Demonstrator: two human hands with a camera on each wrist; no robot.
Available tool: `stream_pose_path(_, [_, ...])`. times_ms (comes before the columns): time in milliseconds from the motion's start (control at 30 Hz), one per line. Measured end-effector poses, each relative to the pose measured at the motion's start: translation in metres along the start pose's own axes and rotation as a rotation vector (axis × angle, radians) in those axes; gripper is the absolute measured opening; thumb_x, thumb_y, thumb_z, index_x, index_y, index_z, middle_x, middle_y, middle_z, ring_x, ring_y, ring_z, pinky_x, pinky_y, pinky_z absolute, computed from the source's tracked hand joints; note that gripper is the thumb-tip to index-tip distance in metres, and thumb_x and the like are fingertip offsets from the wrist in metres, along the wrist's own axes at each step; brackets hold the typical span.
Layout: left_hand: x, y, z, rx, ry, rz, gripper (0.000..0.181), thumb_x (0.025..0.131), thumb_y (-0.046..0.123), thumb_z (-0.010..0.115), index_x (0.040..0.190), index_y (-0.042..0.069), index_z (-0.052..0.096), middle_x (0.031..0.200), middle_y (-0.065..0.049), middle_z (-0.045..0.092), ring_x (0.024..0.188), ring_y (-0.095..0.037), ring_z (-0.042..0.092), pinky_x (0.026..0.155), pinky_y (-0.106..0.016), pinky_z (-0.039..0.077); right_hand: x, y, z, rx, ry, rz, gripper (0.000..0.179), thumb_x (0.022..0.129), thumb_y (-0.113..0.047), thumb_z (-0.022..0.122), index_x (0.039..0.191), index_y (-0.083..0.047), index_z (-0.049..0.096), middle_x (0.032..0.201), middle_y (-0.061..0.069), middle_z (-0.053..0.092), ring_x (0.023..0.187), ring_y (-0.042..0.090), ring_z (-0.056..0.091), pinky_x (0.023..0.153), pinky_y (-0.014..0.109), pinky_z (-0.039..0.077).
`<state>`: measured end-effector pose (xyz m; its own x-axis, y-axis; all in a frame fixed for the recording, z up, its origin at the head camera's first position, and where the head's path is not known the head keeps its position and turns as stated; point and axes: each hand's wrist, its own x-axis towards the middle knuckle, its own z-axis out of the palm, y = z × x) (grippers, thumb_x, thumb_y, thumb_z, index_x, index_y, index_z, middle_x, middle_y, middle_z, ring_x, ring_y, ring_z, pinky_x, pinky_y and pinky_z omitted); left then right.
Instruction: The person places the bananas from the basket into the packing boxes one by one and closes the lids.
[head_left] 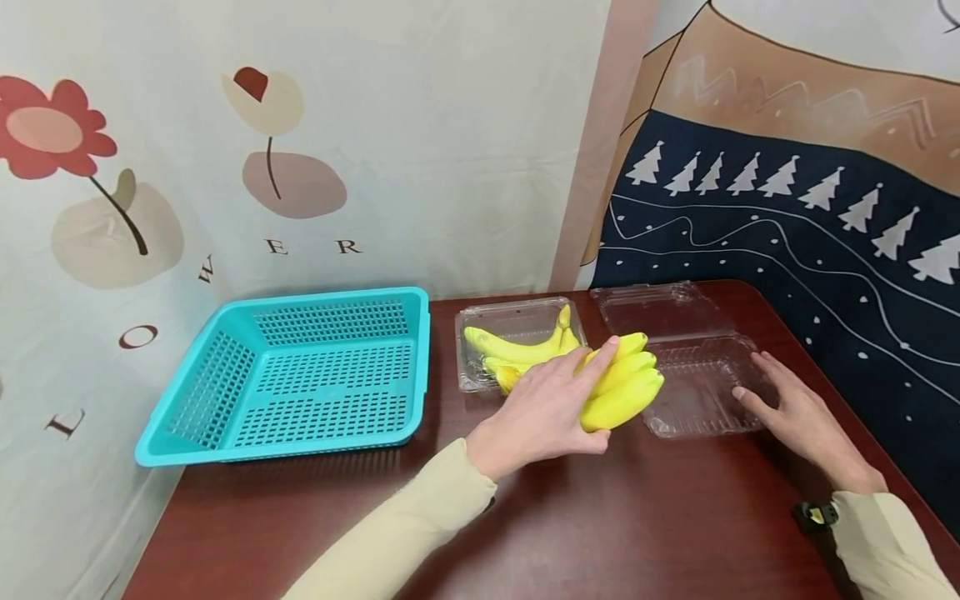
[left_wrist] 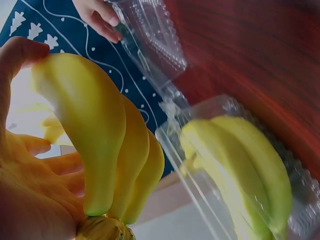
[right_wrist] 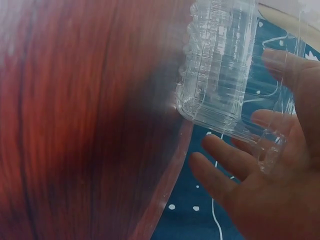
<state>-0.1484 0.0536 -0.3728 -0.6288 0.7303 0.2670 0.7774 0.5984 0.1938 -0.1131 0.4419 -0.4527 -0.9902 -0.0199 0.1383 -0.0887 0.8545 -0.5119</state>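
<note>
My left hand (head_left: 536,412) grips a bunch of yellow bananas (head_left: 626,390) above the table. In the left wrist view, thumb and fingers curl round this bunch (left_wrist: 92,120), and its brown stem end shows at the bottom. An open clear plastic clamshell box (head_left: 697,400) lies on the right, its lid (head_left: 660,310) folded back toward the wall. My right hand (head_left: 810,425) is at the right side of this box, with fingers spread and relaxed near its edge. Left of it stands another clear box (head_left: 471,377) with bananas (head_left: 510,346) inside, partly hidden by my left hand.
A turquoise perforated basket (head_left: 423,367) with nothing in it stands on the left of the dark red wooden table (head_left: 600,533). Printed cloth (head_left: 465,167) hangs behind the table, and a dark blue part (head_left: 847,325) runs along the right side.
</note>
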Motion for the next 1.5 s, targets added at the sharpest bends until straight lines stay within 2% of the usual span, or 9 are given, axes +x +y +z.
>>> stream_pose_path(200, [0.015,0.014,0.010,0.035,-0.019,0.024,0.105,0.081,0.053,0.074,0.166,0.019,0.022,0.128,-0.002,0.056,0.101,-0.016,0.059,0.084,-0.033,0.053,-0.001,-0.007,0.004,0.007,-0.005,0.002,0.075,0.105,-0.033,0.060,0.160,0.005,0.025,0.162,0.036,0.021,0.143,0.061,0.026,0.106,0.078,0.025])
stream_pose_path(500, [0.041,0.032,0.023,0.063,-0.075,0.030,0.107,0.082,0.058,0.072,0.167,0.024,0.017,0.137,0.000,0.053,0.109,-0.016,0.057,0.094,-0.036,0.051,-0.006,-0.013,0.005,0.029,-0.039,0.022,0.077,0.105,-0.034,0.060,0.161,0.005,0.023,0.164,0.036,0.017,0.143,0.062,0.024,0.101,0.081,0.027])
stream_pose_path(733, [0.058,0.044,0.031,0.090,-0.095,0.052,0.105,0.083,0.059,0.071,0.167,0.026,0.017,0.133,0.002,0.052,0.106,-0.013,0.055,0.090,-0.030,0.050,-0.007,-0.016,0.006,0.054,-0.042,0.007,0.077,0.105,-0.034,0.061,0.160,0.005,0.025,0.164,0.035,0.019,0.141,0.062,0.028,0.100,0.081,0.030])
stream_pose_path(867, [0.067,0.051,0.034,0.114,-0.114,0.061,0.105,0.083,0.061,0.070,0.167,0.028,0.017,0.134,0.002,0.052,0.108,-0.012,0.054,0.093,-0.029,0.049,-0.007,-0.017,0.007,0.053,-0.042,0.013,0.077,0.105,-0.034,0.061,0.161,0.004,0.024,0.164,0.035,0.019,0.142,0.062,0.027,0.100,0.081,0.029])
stream_pose_path(1067, [0.081,0.058,0.040,0.120,-0.152,0.059,0.108,0.082,0.062,0.071,0.167,0.031,0.013,0.131,0.004,0.051,0.107,-0.011,0.052,0.093,-0.028,0.047,-0.007,-0.016,0.006,0.072,-0.028,0.004,0.079,0.105,-0.030,0.061,0.166,-0.005,0.017,0.159,0.036,0.030,0.135,0.060,0.038,0.099,0.079,0.032])
stream_pose_path(1167, [0.086,0.060,0.045,0.110,-0.182,0.048,0.110,0.081,0.062,0.072,0.167,0.033,0.010,0.131,0.004,0.051,0.107,-0.010,0.051,0.093,-0.028,0.047,-0.008,-0.016,0.006,0.069,-0.016,-0.005,0.076,0.105,-0.027,0.062,0.165,-0.005,0.020,0.154,0.035,0.037,0.130,0.055,0.044,0.097,0.078,0.036])
stream_pose_path(1333, [0.094,0.062,0.053,0.091,-0.225,0.023,0.113,0.080,0.063,0.074,0.167,0.037,0.006,0.133,0.006,0.050,0.108,-0.009,0.051,0.098,-0.028,0.045,-0.008,-0.018,0.008,0.033,-0.015,0.009,0.068,0.105,-0.026,0.062,0.158,0.004,0.031,0.143,0.033,0.047,0.119,0.048,0.050,0.092,0.076,0.042])
stream_pose_path(1433, [0.096,0.064,0.057,0.094,-0.228,0.021,0.113,0.080,0.063,0.073,0.167,0.037,0.006,0.133,0.007,0.050,0.107,-0.008,0.050,0.098,-0.028,0.044,-0.008,-0.017,0.008,0.003,-0.012,0.013,0.061,0.105,-0.026,0.062,0.152,0.004,0.038,0.136,0.030,0.051,0.110,0.041,0.052,0.090,0.067,0.047])
stream_pose_path(1500, [0.098,0.064,0.060,0.106,-0.225,0.023,0.112,0.080,0.064,0.072,0.167,0.036,0.007,0.132,0.007,0.050,0.106,-0.007,0.050,0.095,-0.027,0.045,-0.009,-0.016,0.008,-0.003,-0.011,0.019,0.059,0.105,-0.025,0.061,0.150,0.005,0.040,0.134,0.029,0.053,0.108,0.040,0.053,0.089,0.066,0.047])
